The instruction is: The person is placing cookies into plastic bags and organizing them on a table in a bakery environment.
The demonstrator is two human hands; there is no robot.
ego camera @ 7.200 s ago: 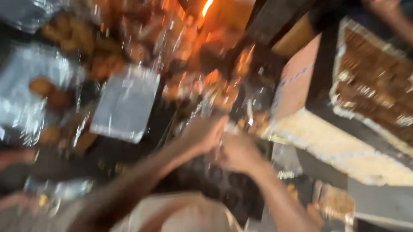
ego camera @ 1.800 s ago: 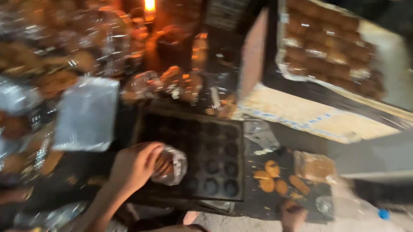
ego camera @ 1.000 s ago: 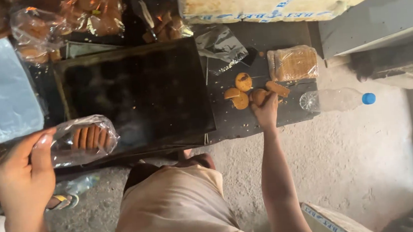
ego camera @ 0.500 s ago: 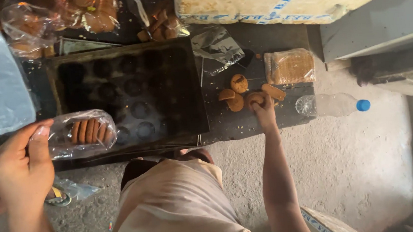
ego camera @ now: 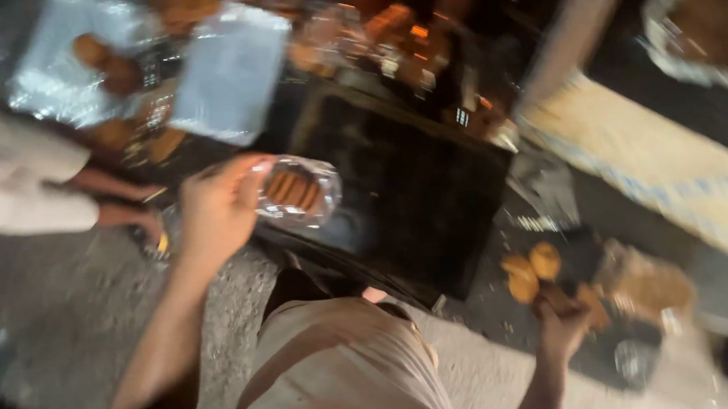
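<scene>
A blurred, tilted view looks down from head height at a person's two bare arms over a dim, crowded work area. The left hand point(ego camera: 215, 210) is raised at centre left, its fingers closed around one end of a clear plastic packet of biscuits point(ego camera: 297, 191); several round brown biscuits show in a row through the wrapping. The packet hangs in the air over the near left corner of a large dark tray point(ego camera: 420, 195) that lies on the low worktop point(ego camera: 500, 302).

The right hand point(ego camera: 563, 317) reaches down at lower right onto a few loose golden-brown biscuits point(ego camera: 532, 273) that lie on the dark worktop just beside the tray. Its fingers seem to press on one of them, but blur hides whether they are closed or spread.

Just right of the loose biscuits sits a pale clear bag point(ego camera: 648, 285) with brown contents. At upper left, more clear bags point(ego camera: 229, 67) of brown baked goods lie in a heap. At the left edge, another person's legs point(ego camera: 38, 193) rest on the grey concrete floor point(ego camera: 66, 309).
</scene>
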